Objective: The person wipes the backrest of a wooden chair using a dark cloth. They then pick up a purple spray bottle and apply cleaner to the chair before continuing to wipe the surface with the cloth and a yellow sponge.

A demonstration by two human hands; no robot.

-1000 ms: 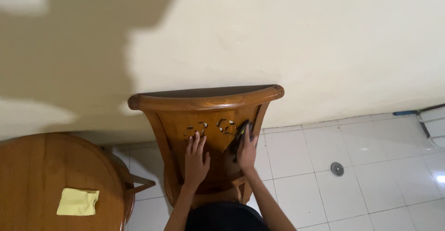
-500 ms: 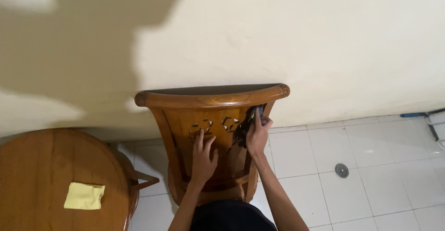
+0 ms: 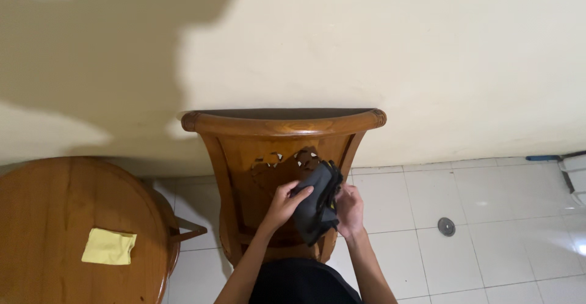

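Dark grey cloth with yellow trim (image 3: 317, 203) was off carved wooden chair back (image 3: 281, 157), where right hand (image 3: 351, 209) had pressed it half a second earlier. Cloth now held in front of backrest between both hands. Left hand (image 3: 284, 203) had left backrest panel, fingers pinching cloth's left edge. Right hand fingers closed on right edge. Judged: wiping paused, cloth being refolded. Folded yellow cloth (image 3: 109, 246) lay untouched on round wooden table (image 3: 55, 218).
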